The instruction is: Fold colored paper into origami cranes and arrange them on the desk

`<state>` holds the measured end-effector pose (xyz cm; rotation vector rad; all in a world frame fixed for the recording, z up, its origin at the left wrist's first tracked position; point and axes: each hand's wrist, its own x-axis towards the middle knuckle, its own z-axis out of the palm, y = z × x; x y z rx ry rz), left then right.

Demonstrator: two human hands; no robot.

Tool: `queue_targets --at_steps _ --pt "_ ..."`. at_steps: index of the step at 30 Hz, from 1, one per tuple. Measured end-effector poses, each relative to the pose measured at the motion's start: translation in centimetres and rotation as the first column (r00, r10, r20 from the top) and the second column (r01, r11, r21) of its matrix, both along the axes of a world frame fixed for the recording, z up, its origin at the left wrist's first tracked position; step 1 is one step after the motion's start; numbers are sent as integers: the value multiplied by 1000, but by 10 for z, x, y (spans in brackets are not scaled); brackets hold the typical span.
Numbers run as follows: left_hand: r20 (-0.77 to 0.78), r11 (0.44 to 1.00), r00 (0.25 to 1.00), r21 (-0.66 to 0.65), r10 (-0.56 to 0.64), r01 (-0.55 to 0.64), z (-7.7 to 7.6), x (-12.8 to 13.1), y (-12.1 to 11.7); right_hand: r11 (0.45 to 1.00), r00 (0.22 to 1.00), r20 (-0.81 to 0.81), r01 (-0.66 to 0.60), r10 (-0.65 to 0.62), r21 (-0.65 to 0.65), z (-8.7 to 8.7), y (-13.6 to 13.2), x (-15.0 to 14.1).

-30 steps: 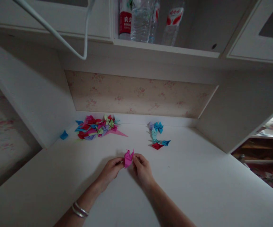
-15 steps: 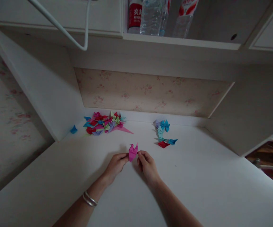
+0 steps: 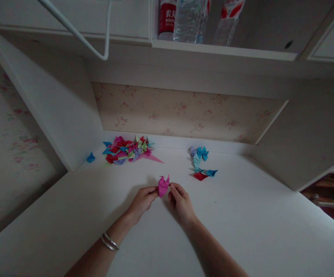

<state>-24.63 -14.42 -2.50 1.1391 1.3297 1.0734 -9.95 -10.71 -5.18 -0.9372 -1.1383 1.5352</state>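
Observation:
A pink origami crane (image 3: 163, 187) is held up over the white desk, between my two hands. My left hand (image 3: 141, 202) pinches its left side between thumb and fingers, with two silver bangles on the wrist. At the crane's right edge, my right hand (image 3: 182, 202) has thumb and forefinger pinched together; the tips touch or nearly touch the paper, and the part between them is hidden. Beyond my left hand lies a heap of folded paper pieces (image 3: 129, 150) in many colours. Past my right hand is a smaller group of folded papers (image 3: 196, 161), blue, teal, purple and red.
A single blue folded paper (image 3: 91, 157) lies by the left side panel. The white desk (image 3: 242, 223) ends at a back wall with floral paper. Overhead, a cabinet shelf (image 3: 221, 50) holds several plastic bottles (image 3: 187, 21), and a white bent tube (image 3: 77, 32) hangs at upper left.
Almost nothing differs. The view has shifted very slightly; both hands keep the same grip at the pink crane.

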Motion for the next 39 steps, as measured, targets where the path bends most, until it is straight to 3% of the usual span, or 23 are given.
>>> queue_targets --at_steps 9,20,27,31,36,39 --pt "-5 999 999 -3 -38 38 6 1 -2 998 999 -3 -42 42 36 0 1 2" --pt "-33 1000 999 6 23 -23 1 1 -1 999 1000 -6 -19 19 42 5 0 4" --pt "-78 992 995 107 -55 63 1 4 -2 1000 993 -118 -2 1 -1 13 4 8" --pt "-131 988 988 116 -86 101 -5 5 0 997 1000 -31 1 2 71 16 6 10" --pt "-204 991 975 82 -85 103 -17 2 4 990 995 69 -80 73 112 36 17 32" --pt "-210 997 977 49 -45 57 -23 0 7 995 1000 18 -13 11 94 60 42 61"
